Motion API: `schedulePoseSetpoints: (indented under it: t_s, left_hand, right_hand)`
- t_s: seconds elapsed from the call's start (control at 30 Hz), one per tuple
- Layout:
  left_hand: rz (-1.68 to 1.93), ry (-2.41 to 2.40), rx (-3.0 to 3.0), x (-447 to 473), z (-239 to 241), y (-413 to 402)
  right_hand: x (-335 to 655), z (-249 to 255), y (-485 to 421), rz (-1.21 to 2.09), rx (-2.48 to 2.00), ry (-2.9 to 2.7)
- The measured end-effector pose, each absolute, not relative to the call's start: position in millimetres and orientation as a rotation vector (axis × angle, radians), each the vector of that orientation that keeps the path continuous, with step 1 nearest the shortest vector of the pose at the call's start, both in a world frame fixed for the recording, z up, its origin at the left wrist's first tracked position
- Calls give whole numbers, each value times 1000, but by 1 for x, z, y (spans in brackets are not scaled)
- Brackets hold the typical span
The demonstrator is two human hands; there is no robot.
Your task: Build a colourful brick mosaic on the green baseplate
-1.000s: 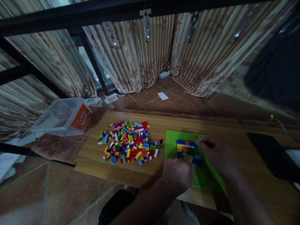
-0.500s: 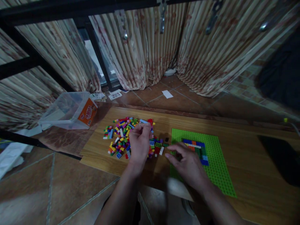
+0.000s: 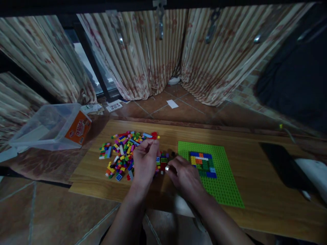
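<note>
My right hand pinches a small white toy brick between thumb and fingers, just right of the loose pieces. My left hand hovers at the right side of a heap of colourful toy bricks, its fingers curled together; whatever they hold is hidden. Beyond my right hand lies a green studded baseplate. A square frame of blue, orange, yellow, white and green bricks is built on it.
The wooden table carries a flat black object at the right. A clear plastic bin with an orange label stands past its left end. Striped curtains hang behind, and a white paper lies on the tiled floor.
My right hand has closed on the white brick that lay beside the pile. My left hand stays curled over the heap. The view has turned slightly to the right.
</note>
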State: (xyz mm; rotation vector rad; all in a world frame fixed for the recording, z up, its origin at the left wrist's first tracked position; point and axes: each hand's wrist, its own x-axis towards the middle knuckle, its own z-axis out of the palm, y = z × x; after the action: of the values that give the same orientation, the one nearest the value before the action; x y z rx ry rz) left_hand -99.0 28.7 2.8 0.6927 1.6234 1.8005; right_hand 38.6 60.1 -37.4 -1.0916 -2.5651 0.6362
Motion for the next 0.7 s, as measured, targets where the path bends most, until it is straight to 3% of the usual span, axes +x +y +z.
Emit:
schedulePoseSetpoints:
  t_s: [0.27,0.7]
  left_hand:
    - [1640,1686,799,-93,2,29]
    - [1244,1387,1199,-62,-6,32]
  right_hand:
    - [45,-33,62,772,-1017,-2430]
    - [90,-20,88,1633,-926,-1820]
